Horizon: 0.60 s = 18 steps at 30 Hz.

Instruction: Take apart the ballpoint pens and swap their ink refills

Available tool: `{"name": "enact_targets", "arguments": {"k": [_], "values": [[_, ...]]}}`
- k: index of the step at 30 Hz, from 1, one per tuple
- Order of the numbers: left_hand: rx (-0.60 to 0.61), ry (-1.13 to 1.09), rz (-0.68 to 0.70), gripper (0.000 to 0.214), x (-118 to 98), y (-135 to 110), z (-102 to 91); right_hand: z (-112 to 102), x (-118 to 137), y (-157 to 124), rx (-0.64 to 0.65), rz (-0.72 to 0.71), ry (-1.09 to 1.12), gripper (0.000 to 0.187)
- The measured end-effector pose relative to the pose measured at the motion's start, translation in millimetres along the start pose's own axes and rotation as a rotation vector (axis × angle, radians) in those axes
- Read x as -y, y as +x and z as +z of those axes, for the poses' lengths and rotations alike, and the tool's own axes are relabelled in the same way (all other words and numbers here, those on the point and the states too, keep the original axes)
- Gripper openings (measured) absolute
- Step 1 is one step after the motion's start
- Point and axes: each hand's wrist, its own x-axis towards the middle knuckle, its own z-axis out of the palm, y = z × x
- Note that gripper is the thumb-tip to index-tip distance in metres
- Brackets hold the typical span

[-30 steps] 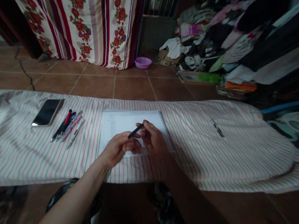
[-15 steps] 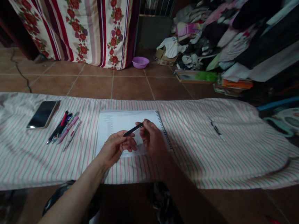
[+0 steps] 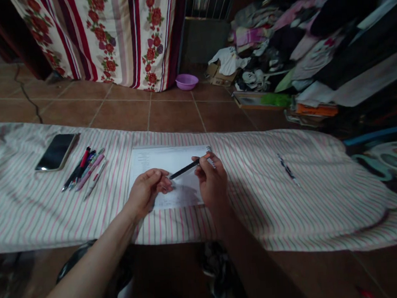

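Observation:
A black pen (image 3: 185, 168) slants above the spiral notebook (image 3: 171, 155), and my right hand (image 3: 212, 179) pinches its upper right end. Just past the pen's lower left end is my left hand (image 3: 149, 186), its fingers loosely curled and apart with nothing between them. Whether a fingertip touches the pen I cannot tell. Under both hands lies the notebook, with printed lines on its page; my right hand hides much of its spiral edge. Left of it rests a bunch of several pens (image 3: 85, 170), and to the right a single patterned pen (image 3: 288, 171) lies alone.
A phone (image 3: 57, 152) lies at the left on the striped cloth (image 3: 259, 208). Beyond the cloth, a purple basin (image 3: 186, 81) stands on the tiled floor near a floral curtain (image 3: 122, 39). Clothes (image 3: 279, 35) are heaped at the upper right.
My left hand has let go of the black pen and drawn slightly left. My right hand has moved a little right with the pen, which shows more of its length.

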Motion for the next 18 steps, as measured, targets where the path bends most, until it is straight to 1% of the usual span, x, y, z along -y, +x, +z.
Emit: {"name": "enact_targets", "arguments": {"k": [2,3,5,7,9,11,14,16,18], "values": [[-0.093,0.112,0.042,0.019,5.5,1.2,-1.4,-5.7,2.8,2.4,-0.011,-0.068,-0.057,0.031],[-0.114,0.179,0.057,0.018,9.4,1.4,-2.3,-8.8,4.4,3.3,-0.013,-0.113,-0.106,0.028],[-0.117,0.32,0.103,0.02,17.7,0.7,-4.6,-14.4,7.6,3.8,-0.003,-0.227,-0.252,0.022],[-0.092,0.442,0.147,0.019,24.3,-1.3,-6.9,-18.0,10.0,2.6,0.022,-0.341,-0.4,0.018],[-0.077,0.541,0.167,0.019,27.4,-3.4,-8.7,-19.2,10.5,0.3,0.067,-0.413,-0.495,0.014],[-0.07,0.655,0.187,0.018,27.4,-4.6,-9.8,-18.6,8.8,-2.0,0.127,-0.44,-0.552,0.012],[-0.063,0.809,0.229,0.018,25.4,-4.0,-10.6,-17.2,4.7,-4.1,0.229,-0.439,-0.649,0.01],[-0.057,0.834,0.239,0.018,25.0,-2.7,-11.2,-16.8,3.2,-4.7,0.275,-0.442,-0.701,0.011],[-0.05,0.825,0.239,0.018,25.5,-1.6,-12.1,-16.8,3.0,-4.9,0.282,-0.451,-0.717,0.011]]}}
